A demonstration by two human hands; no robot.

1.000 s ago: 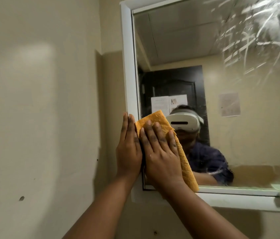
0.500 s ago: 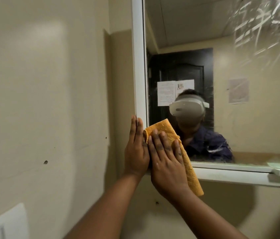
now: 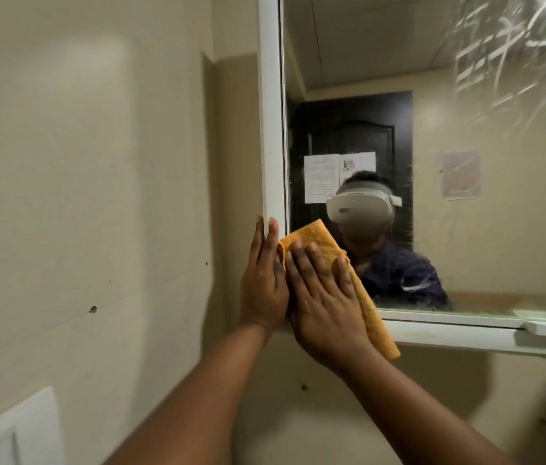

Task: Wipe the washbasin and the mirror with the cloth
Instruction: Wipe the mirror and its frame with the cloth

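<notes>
Both hands are sitting lower on the mirror than a second ago, now down at its bottom-left corner with the cloth reaching past the lower frame. Right hand [image 3: 327, 305] is pressing flat on the orange cloth [image 3: 367, 305], fingers straight and slightly spread, pinning it against the glass of the mirror [image 3: 466, 229]. Cloth is sticking out above the fingertips and trailing down past the wrist side, its lower end overlapping the white mirror frame [image 3: 271, 129]. Left hand [image 3: 265, 286] is lying flat just beside the right, fingers straight and together, fingertips touching the frame's vertical edge, side of the hand touching the cloth edge. White streaks are showing on the glass up and right of the hands. Washbasin is out of view.
</notes>
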